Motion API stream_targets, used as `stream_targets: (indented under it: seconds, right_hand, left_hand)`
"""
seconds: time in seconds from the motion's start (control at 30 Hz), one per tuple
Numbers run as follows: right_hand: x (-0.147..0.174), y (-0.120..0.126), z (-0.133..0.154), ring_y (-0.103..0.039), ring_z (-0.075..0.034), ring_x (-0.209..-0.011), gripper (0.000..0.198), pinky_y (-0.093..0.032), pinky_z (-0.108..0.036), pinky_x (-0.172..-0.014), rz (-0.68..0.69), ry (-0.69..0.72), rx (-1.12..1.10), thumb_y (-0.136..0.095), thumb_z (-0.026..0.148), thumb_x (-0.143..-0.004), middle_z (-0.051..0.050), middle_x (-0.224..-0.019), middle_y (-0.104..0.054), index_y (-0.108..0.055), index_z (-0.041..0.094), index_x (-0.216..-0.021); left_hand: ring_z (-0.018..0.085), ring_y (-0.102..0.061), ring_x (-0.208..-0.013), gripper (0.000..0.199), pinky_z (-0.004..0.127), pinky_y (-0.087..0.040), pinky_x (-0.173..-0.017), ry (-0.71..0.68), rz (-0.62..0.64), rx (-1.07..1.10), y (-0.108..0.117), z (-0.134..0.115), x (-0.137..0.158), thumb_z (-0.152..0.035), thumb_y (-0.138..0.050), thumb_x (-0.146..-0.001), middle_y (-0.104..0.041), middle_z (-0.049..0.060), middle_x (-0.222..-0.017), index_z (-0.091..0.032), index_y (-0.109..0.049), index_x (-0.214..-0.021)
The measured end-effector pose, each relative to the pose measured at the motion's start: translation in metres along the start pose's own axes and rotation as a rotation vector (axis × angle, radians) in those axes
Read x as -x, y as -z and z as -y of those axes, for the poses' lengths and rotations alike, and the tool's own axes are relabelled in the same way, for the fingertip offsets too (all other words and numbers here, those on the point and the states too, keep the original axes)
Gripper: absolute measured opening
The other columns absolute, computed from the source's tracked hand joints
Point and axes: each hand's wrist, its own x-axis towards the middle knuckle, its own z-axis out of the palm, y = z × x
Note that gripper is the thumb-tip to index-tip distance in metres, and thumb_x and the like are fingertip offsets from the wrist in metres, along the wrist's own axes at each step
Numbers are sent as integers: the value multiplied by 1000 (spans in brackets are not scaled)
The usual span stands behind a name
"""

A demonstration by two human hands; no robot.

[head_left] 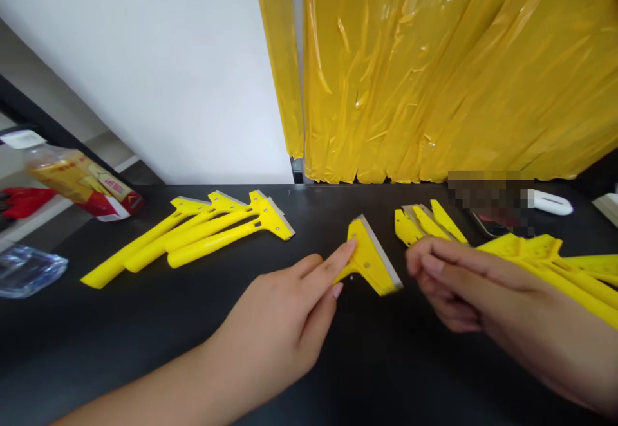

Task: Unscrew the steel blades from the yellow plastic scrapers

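Observation:
My left hand point(290, 310) is closed around the handle of a yellow scraper point(369, 255), its wide head and metal blade pointing right. The index finger lies along the neck of the tool. Just right of the blade, my right hand point(476, 284) has its thumb and fingers pressed together; whatever they may hold is hidden. Behind those fingertips lie several yellow scraper head pieces point(434, 220), partly covered by the hand. More yellow scraper parts with handles point(531, 249) sit beyond my right wrist. On the left, several scrapers point(217, 233) lie fanned out, blades towards the back.
All this lies on a black table point(145, 342). A drink bottle point(80, 181) and a clear plastic packet point(31, 270) are at the left. Back right are a dark phone point(487, 225) and a white object point(553, 203). A white panel and yellow sheeting point(410, 72) rise behind.

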Motion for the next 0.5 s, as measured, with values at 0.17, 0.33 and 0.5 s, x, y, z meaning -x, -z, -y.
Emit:
stream_targets:
  seconds: [0.17, 0.33, 0.5]
  right_hand:
    - [-2, -12, -10, -39, -11, -64, 46, -34, -23, -55, 100, -140, 215, -73, 68, -94, 4, -73, -50, -64, 23, -84]
    - [-11, -12, -13, -24, -8, -54, 53, -19, -24, -47, 109, -173, 167, -73, 75, -90, 8, -64, -36, -63, 23, -84]
    - [-15, 18, -6, -44, -12, -56, 47, -32, -24, -49, -64, -37, 411, -74, 71, -90, 3, -67, -54, -72, 24, -87]
  left_hand:
    - [33, -74, -109, 60, 48, -58, -95, -46, -44, -367, -8, 4, 2, -41, -36, -116, -75, 13, -125, -29, -34, -175]
    - [36, -74, -113, 59, 50, -59, -96, 7, -42, -469, -8, 4, 1, -40, -33, -116, -75, 16, -126, -25, -41, -173]
    - [39, -75, -113, 59, 57, -60, -96, 48, -39, -461, -5, 1, 0, -37, -34, -115, -74, 17, -126, -23, -42, -172]
